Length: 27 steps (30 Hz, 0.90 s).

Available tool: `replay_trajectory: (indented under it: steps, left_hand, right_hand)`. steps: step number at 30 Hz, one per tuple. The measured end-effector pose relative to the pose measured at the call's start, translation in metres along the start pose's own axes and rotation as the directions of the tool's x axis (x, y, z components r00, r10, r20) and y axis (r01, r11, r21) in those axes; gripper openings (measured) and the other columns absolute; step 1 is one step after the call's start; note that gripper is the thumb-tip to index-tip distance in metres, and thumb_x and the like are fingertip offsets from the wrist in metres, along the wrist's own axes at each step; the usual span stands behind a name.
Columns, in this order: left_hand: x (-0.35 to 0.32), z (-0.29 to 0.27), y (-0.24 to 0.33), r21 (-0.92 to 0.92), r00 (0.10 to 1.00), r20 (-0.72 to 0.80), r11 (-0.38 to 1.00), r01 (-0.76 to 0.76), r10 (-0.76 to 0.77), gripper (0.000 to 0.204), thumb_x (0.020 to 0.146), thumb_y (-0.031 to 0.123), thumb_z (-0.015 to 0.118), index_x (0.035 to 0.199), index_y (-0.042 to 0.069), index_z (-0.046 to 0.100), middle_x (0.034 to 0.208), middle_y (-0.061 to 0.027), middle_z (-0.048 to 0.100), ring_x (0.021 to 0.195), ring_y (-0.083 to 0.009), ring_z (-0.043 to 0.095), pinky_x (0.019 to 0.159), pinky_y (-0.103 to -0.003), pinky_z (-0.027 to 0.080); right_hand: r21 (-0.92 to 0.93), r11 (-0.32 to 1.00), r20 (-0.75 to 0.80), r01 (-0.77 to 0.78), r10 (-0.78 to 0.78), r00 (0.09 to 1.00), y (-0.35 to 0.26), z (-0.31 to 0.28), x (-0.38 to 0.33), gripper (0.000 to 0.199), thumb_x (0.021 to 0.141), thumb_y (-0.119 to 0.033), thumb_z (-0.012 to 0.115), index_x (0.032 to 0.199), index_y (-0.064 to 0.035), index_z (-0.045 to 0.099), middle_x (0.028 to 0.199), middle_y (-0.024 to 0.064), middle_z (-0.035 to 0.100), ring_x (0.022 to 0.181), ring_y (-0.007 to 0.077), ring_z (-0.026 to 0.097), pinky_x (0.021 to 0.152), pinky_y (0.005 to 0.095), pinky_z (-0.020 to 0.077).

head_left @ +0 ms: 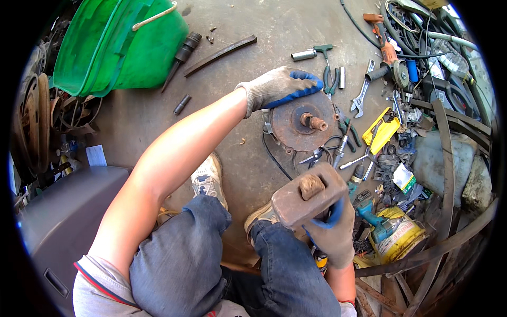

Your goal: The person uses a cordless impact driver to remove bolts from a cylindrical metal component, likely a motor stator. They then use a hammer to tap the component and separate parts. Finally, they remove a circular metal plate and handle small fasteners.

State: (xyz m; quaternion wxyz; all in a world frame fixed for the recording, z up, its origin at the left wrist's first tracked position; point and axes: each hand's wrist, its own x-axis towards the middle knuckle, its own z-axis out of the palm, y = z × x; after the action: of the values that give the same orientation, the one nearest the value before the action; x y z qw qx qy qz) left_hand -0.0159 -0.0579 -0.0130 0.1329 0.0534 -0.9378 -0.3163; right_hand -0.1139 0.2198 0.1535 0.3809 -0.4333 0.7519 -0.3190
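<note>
A rusty round metal part (pixel 291 128) with a stubby threaded shaft standing up from its middle rests low over the floor, in front of me. My left hand (pixel 285 87), in a grey glove with blue coating, holds its far rim with the fingers together. The fingertips point to the right. Closer to me, my right hand (pixel 334 232) is gloved the same way and closed around the handle of a sledgehammer (pixel 296 203). The hammer's heavy block head is raised, with the wooden handle end showing through its top. Most of the handle is hidden below the head.
Pliers (pixel 331 80), an adjustable wrench (pixel 362 90) and a yellow tool case (pixel 384 132) lie right of the part. An angle grinder (pixel 400 71) sits among cables. A green bucket (pixel 142 63) and a metal bar (pixel 221 55) are far left. Scrap piles up along the right.
</note>
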Motion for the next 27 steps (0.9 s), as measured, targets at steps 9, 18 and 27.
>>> replay_trajectory:
  steps: [9,18,27]
  left_hand:
    - [0.004,-0.002,0.003,-0.227,0.983,0.087,0.957,0.181,-0.165,0.048,0.095,0.014,0.058,0.143,0.013,0.054,0.144,-0.0095,0.058,0.13,-0.0316,0.057,0.113,-0.039,0.046]
    - [-0.002,0.003,-0.007,-0.035,1.0,0.005,0.999,-0.008,0.008,0.054,0.091,0.012,0.064,0.144,0.011,0.052,0.143,-0.0129,0.058,0.129,-0.0331,0.058,0.112,-0.04,0.047]
    - [0.0,-0.001,0.002,-0.147,0.995,0.04,0.984,0.098,-0.093,0.044,0.099,0.016,0.054,0.144,0.013,0.055,0.143,-0.01,0.058,0.125,-0.0285,0.06,0.113,-0.037,0.046]
  right_hand:
    - [0.142,0.988,0.17,0.058,-0.082,0.982,0.001,0.0,-0.015,0.042,0.083,-0.001,0.076,0.121,0.0051,0.06,0.098,0.0175,0.071,0.089,0.0246,0.071,0.08,0.0346,0.0561]
    - [-0.193,0.972,0.02,0.132,-0.13,0.991,-0.015,0.032,0.017,0.046,0.085,-0.013,0.073,0.124,0.003,0.053,0.088,0.0251,0.068,0.078,0.044,0.069,0.068,0.0486,0.0558]
    - [-0.219,0.971,0.076,0.094,-0.079,0.994,-0.005,0.015,0.015,0.051,0.082,-0.012,0.076,0.127,0.0022,0.055,0.09,0.0241,0.069,0.078,0.0441,0.069,0.067,0.0483,0.0546]
